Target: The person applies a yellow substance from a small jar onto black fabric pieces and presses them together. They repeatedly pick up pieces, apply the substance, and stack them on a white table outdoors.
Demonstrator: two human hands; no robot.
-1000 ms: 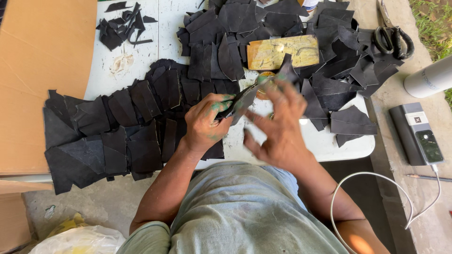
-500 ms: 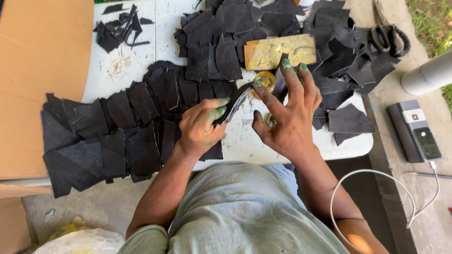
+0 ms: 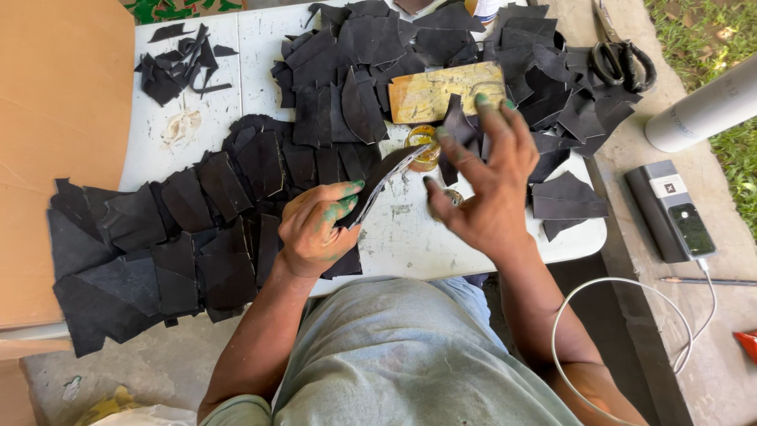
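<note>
- Near the tabletop's (image 3: 481,252) front edge, a black leather piece (image 3: 380,183) is held by the left hand (image 3: 315,229), whose green-stained fingers are clamped on its lower end.
- Its long axis is tilted, running from the left hand up and to the right, and its narrow tip is pointed toward a small open jar (image 3: 424,145) of yellow glue.
- The piece is seen nearly edge-on, so its full outline cannot be made out, and its lower end is hidden inside the fist.
- The right hand (image 3: 485,193) is held spread above the tabletop just right of the piece, fingers apart and gripping nothing; a small round object (image 3: 451,196) is glimpsed beneath its thumb, too covered to identify.
- A yellow-smeared board (image 3: 441,91) is partly covered by black scraps (image 3: 347,87) toward the far edge.
- Overlapped black pieces (image 3: 173,237) are spread across the left edge and hang past it.
- Scissors (image 3: 623,59) at the far right corner are cut off by the frame.
</note>
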